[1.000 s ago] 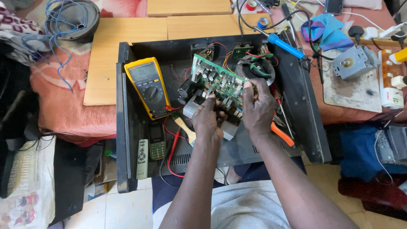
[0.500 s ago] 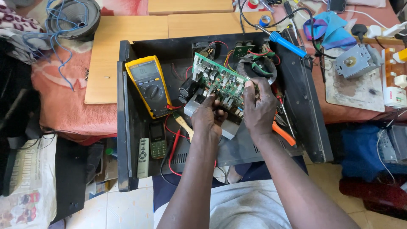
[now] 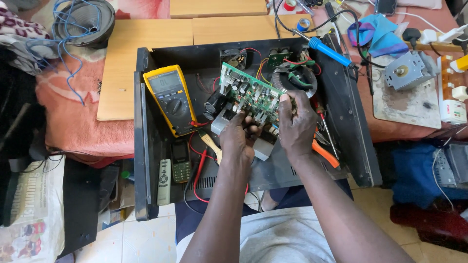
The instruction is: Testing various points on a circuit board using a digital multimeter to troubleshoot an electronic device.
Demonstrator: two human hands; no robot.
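Two hands on a green circuit board inside an open black chassis.

The black chassis (image 3: 146, 160) fills the middle of the frame, resting on a pink-covered table (image 3: 73, 117) with wooden boards (image 3: 146, 44) behind it. At the chassis's upper middle, the green circuit board (image 3: 248, 92) sits tilted. The right hand (image 3: 297, 126) grips its right edge, thumb on top, fingers curled beneath (hidden). The left hand (image 3: 237, 139) pinches its lower edge, fingertips closed on the components. A yellow multimeter (image 3: 171, 100) lies left of the board, a blue-handled soldering iron (image 3: 329, 51) upper right, orange pliers (image 3: 325, 153) just beside the right wrist, and a small phone (image 3: 181, 161) at lower left.
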